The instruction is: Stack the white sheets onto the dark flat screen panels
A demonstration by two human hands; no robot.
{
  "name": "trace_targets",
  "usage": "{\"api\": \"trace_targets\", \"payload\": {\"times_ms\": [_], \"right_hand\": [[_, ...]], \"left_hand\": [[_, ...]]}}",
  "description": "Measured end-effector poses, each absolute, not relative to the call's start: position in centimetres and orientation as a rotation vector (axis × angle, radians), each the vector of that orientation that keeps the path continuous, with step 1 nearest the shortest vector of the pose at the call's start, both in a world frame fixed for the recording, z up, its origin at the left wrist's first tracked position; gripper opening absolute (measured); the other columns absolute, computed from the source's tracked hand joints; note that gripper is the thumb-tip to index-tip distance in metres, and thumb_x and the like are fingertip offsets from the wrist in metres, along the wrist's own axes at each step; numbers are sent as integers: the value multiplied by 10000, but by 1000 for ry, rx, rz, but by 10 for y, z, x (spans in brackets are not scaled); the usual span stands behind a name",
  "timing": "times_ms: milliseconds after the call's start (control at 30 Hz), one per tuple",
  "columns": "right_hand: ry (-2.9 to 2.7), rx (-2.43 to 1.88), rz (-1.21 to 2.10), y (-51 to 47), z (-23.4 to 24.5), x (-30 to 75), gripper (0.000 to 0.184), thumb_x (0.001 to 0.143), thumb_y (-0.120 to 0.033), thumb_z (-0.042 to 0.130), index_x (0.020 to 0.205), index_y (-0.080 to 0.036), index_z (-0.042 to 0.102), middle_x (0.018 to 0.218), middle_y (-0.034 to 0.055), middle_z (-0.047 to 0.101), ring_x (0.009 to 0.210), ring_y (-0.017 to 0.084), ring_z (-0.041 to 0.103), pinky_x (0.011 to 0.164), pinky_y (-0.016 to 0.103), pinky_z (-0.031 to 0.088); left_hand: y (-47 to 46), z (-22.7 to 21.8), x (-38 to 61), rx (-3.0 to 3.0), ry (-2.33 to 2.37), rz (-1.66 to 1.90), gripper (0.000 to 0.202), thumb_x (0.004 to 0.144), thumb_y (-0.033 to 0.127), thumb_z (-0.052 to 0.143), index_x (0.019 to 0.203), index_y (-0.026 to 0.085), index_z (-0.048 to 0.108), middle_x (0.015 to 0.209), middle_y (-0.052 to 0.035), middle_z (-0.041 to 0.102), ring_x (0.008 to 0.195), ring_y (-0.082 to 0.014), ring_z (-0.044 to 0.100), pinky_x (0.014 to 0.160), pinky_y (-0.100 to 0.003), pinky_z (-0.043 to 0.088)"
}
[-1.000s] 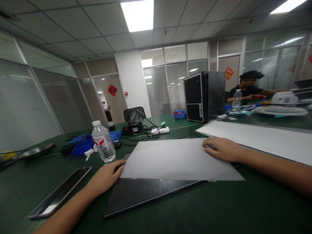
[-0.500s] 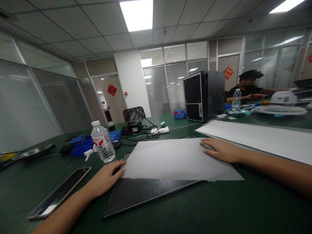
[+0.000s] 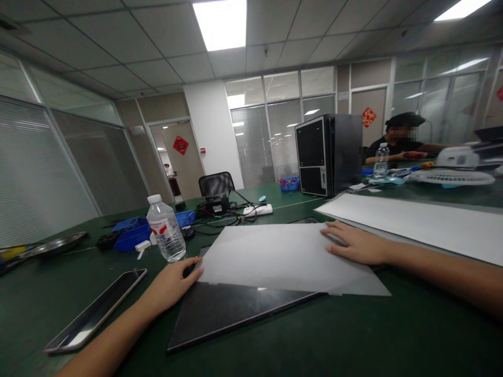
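Note:
A thin white translucent sheet [image 3: 267, 256] lies askew over a flat black screen panel [image 3: 231, 314], whose near part shows bare below it. At the sheet's left edge, my left hand [image 3: 173, 285] has its thumb and forefinger closed on the margin; its other fingers are hidden. My right hand [image 3: 356, 243] rests on the sheet's right side, fingers stretched out and thumb apart. The sheet's near right corner reaches past the panel over the green table [image 3: 393, 340].
A phone [image 3: 98, 311] and a water bottle [image 3: 165, 230] are at left, with blue bins [image 3: 131, 235] behind. Cables and a black device [image 3: 214, 206] sit further back. A computer tower [image 3: 328, 154] and large white panel [image 3: 416, 222] stand right; a person [image 3: 393, 144] sits beyond.
The sheet has turned slightly on the panel. Its near edge on the right has come a little closer to me, and my right hand has shifted slightly left with it.

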State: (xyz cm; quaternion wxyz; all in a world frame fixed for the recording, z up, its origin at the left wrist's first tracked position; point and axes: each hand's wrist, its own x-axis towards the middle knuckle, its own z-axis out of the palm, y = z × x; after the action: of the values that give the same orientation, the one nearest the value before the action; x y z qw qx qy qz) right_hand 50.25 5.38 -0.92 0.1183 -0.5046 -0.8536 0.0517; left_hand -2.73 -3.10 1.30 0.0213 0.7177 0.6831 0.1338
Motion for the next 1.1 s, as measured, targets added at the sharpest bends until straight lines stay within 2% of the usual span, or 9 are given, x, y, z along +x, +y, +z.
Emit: {"api": "trace_targets", "payload": {"times_ms": [133, 300, 400, 567, 733, 867, 1100], "right_hand": [[-2537, -1494, 172, 53, -8, 503, 924, 883, -834, 421, 1557, -203, 423, 1623, 135, 307, 1463, 406, 318, 1206, 580, 290], [-2553, -1519, 112, 51, -5, 501, 919, 895, -843, 386, 1557, -207, 423, 1609, 145, 331, 1424, 406, 386, 1178, 589, 327], [-2540, -1508, 102, 49, -4, 500, 906, 895, -847, 379, 1547, -221, 443, 1595, 140, 360, 1406, 412, 410, 1163, 602, 345], [-2505, -1542, 84, 55, -10, 504, 909, 899, -845, 363, 1535, -203, 462, 1588, 163, 361, 1413, 400, 408, 1173, 602, 327], [-2440, -1605, 75, 65, -14, 513, 932, 889, -854, 364, 1524, -181, 476, 1542, 176, 436, 1394, 401, 434, 1165, 597, 347], [-2444, -1572, 90, 67, -15, 516, 924, 911, -818, 359, 1517, -129, 473, 1553, 176, 420, 1403, 385, 424, 1195, 561, 326], [-2437, -1428, 76, 65, -16, 513, 796, 942, -752, 404, 1503, -194, 497, 1548, 128, 444, 1398, 375, 435, 1188, 560, 345]], "left_hand": [[-31, 16, -24, 2250, 2148, 418, 548, 925, 594, 482, 1279, 250, 721, 1356, -70, 704, 1228, -320, 664, 1060, -436, 489], [-38, 21, -14, 2418, 2095, 444, 464, 936, 562, 493, 1128, 268, 796, 1311, -61, 731, 1262, -321, 635, 1107, -463, 447], [-42, 22, -7, 2514, 1925, 467, 456, 960, 575, 478, 1129, 296, 797, 1297, -33, 740, 1285, -305, 621, 1136, -464, 429], [-46, 22, -4, 2586, 1737, 446, 414, 996, 554, 462, 1114, 339, 796, 1290, 13, 742, 1224, -267, 668, 1112, -446, 471], [-51, 27, -2, 2669, 1513, 450, 380, 1028, 470, 455, 1055, 340, 811, 1226, 34, 772, 1188, -217, 687, 1083, -372, 498], [-56, 30, 4, 2724, 1423, 430, 363, 1034, 423, 464, 1055, 321, 812, 1174, 26, 792, 1145, -204, 699, 1034, -342, 523], [-59, 32, 9, 2781, 1403, 378, 374, 1037, 405, 456, 1029, 282, 809, 1154, -14, 796, 1095, -209, 708, 990, -339, 529]]}}
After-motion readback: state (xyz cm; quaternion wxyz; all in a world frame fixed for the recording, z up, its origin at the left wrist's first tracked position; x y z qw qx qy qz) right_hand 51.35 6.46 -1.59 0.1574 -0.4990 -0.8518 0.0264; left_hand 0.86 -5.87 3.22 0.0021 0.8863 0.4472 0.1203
